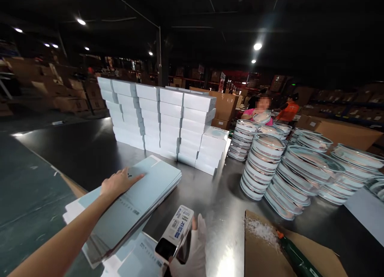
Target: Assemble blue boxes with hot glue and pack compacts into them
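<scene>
Pale sheets [159,171] lie under the left hand [118,182].

Interior is a dim warehouse hall. Ceiling [195,15] is dark, with a thin conduit [129,6] running to a pillar [162,63] at far centre. Round lamps [257,46] are lit at left and right. Floor [30,189] at left is grey-green. Cardboard cartons [69,103] stand far left; storage shelving [345,112], far right. Desk [69,145] has a reflective metal top.

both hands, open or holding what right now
Left hand: open, resting on the light-blue flat stack.
Right hand: closed around the white box with blue print.
</scene>
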Demonstrator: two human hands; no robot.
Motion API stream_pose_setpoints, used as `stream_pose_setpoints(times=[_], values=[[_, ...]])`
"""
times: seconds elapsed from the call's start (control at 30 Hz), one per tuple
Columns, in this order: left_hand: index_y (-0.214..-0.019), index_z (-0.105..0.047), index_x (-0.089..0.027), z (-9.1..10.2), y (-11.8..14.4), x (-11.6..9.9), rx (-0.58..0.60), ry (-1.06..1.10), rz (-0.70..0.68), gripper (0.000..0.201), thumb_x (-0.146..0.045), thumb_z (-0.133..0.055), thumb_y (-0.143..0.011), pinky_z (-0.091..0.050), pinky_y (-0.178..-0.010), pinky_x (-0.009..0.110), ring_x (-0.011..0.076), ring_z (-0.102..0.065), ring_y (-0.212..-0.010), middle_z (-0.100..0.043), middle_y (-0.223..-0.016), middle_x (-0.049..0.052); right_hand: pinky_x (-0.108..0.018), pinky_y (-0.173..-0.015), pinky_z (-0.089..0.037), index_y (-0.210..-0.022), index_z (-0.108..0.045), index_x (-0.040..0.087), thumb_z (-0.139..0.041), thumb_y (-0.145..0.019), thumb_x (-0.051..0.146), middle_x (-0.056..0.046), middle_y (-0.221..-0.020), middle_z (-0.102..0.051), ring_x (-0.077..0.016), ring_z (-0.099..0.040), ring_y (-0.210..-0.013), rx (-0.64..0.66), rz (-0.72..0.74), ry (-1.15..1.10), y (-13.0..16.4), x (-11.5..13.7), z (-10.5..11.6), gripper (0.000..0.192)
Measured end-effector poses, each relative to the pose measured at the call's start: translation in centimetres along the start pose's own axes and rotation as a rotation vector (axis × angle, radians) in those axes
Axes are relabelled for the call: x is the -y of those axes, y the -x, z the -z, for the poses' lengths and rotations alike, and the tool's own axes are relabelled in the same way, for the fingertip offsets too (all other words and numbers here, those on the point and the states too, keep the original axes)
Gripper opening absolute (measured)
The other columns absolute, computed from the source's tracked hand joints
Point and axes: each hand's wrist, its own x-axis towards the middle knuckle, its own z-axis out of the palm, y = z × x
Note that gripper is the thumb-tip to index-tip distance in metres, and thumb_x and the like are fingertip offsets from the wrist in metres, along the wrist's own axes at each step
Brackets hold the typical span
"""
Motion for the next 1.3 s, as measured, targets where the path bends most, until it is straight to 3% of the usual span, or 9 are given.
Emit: stream_pose_setpoints(times=[0.07, 0.13, 0.2, 0.3, 0.57, 0.77, 1.0, 1.13, 1.3], values=[[-0.132, -0.061, -0.018, 0.0, 0.0, 0.2, -0.004, -0.012, -0.004, 0.041, -0.042, -0.065, -0.099, -0.056, -0.097, 0.053, 0.0304, -0.066, -0.116, -0.064, -0.135, 0.012, -0.078, -0.097, -0.047, -0.156, -0.035, 0.024, -0.072, -0.065, 0.020, -0.025, -0.156, -0.039, -0.0591, -0.037, -0.141, -0.055, 0.287, 0.305, 0.7, 0.4, 0.7, 0.098], [-0.133, -0.060, -0.018, -0.1, -0.1, 0.5, -0.007, -0.030, -0.007, 0.042, -0.042, -0.065, -0.099, -0.055, -0.098, 0.054, 0.0309, -0.065, -0.118, -0.063, -0.136, 0.012, -0.074, -0.093, -0.053, -0.156, -0.036, 0.023, -0.064, -0.064, 0.011, -0.023, -0.156, -0.037, -0.0556, -0.041, -0.139, 0.038, 0.425, 0.378, 1.2, 1.2, 2.1, 0.097], [-0.135, -0.058, -0.019, -0.4, -0.4, 0.8, -0.010, -0.052, -0.008, 0.043, -0.042, -0.064, -0.099, -0.054, -0.100, 0.055, 0.0316, -0.064, -0.120, -0.062, -0.139, 0.013, -0.066, -0.097, -0.057, -0.159, -0.029, 0.024, -0.054, -0.064, 0.000, -0.020, -0.158, -0.034, -0.0464, -0.042, -0.142, 0.164, 0.439, 0.356, 1.5, 2.0, 3.7, 0.101], [-0.137, -0.057, -0.019, -0.7, -0.7, 1.2, -0.011, -0.072, -0.006, 0.046, -0.043, -0.064, -0.099, -0.052, -0.103, 0.057, 0.0327, -0.061, -0.124, -0.060, -0.142, 0.013, -0.063, -0.101, -0.055, -0.161, -0.022, 0.027, -0.046, -0.069, -0.007, -0.017, -0.158, -0.033, -0.0396, -0.038, -0.145, 0.197, 0.396, 0.357, 1.6, 2.5, 4.8, 0.101], [-0.138, -0.057, -0.019, -0.4, -0.5, 0.7, -0.008, -0.057, 0.022, 0.048, -0.047, -0.063, -0.099, -0.052, -0.102, 0.056, 0.0326, -0.062, -0.123, -0.060, -0.141, 0.013, -0.060, -0.093, -0.059, -0.163, -0.016, 0.026, -0.061, -0.084, 0.009, -0.020, -0.141, -0.044, -0.0382, -0.048, -0.127, 0.121, 0.416, 0.359, 1.4, 1.1, 1.8, 0.093], [-0.140, -0.055, -0.019, -0.4, -0.4, 0.7, -0.012, -0.041, 0.015, 0.053, -0.051, -0.061, -0.099, -0.050, -0.104, 0.058, 0.0338, -0.060, -0.126, -0.059, -0.143, 0.014, -0.062, -0.095, -0.057, -0.162, -0.017, 0.029, -0.067, -0.075, 0.008, -0.020, -0.142, -0.049, -0.0410, -0.054, -0.124, 0.150, 0.309, 0.303, 0.8, 0.4, 1.6, 0.103], [-0.138, -0.057, -0.019, -0.1, -0.5, 0.6, -0.001, -0.030, 0.023, 0.048, -0.045, -0.064, -0.099, -0.051, -0.103, 0.057, 0.0333, -0.061, -0.125, -0.059, -0.143, 0.013, -0.059, -0.103, -0.054, -0.155, -0.039, 0.025, -0.063, -0.075, 0.006, -0.018, -0.144, -0.054, -0.0397, -0.055, -0.127, 0.284, 0.097, 0.197, -1.0, 0.1, 1.3, 0.086], [-0.138, -0.057, -0.019, -0.2, -0.7, 0.8, -0.001, -0.018, 0.029, 0.047, -0.045, -0.064, -0.099, -0.051, -0.102, 0.057, 0.0334, -0.061, -0.125, -0.059, -0.143, 0.013, -0.048, -0.109, -0.052, -0.150, -0.047, 0.029, -0.056, -0.070, 0.001, -0.010, -0.148, -0.055, -0.0319, -0.055, -0.134, 0.362, 0.016, 0.072, -1.3, 0.5, 3.6, 0.086], [-0.137, -0.058, -0.019, -0.4, -0.6, 0.8, -0.015, 0.010, 0.030, 0.048, -0.047, -0.064, -0.098, -0.050, -0.104, 0.058, 0.0336, -0.060, -0.126, -0.060, -0.142, 0.013, -0.035, -0.092, -0.060, -0.139, -0.057, 0.022, -0.046, -0.090, 0.013, -0.011, -0.126, -0.070, -0.0233, -0.070, -0.110, 0.265, -0.150, -0.046, -0.4, 0.4, 7.3, 0.052]])
